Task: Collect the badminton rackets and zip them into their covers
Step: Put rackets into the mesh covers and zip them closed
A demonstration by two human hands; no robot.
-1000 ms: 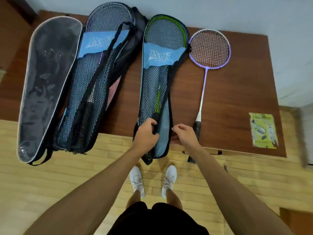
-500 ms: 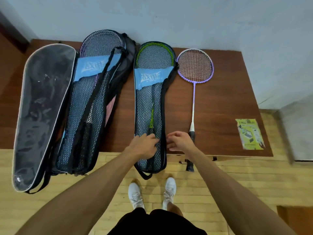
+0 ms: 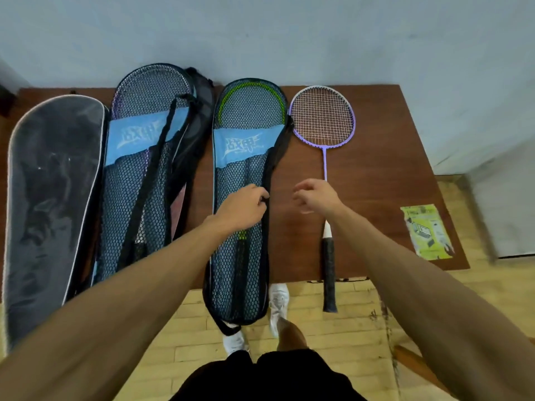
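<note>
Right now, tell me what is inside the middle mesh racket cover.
A green-framed racket shows through the middle mesh racket cover; the left hand and blue label hide part of its shaft.

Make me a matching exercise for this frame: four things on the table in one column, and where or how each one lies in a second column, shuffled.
Things:
1. purple racket
2. green racket
3. yellow leaflet
4. grey cover

Places or states:
A. inside the mesh cover under the left hand
B. far left of the table
C. bare on the table, right of the mesh cover
D. near the table's right edge

Pairs: 1-C, 2-A, 3-D, 4-B
</note>
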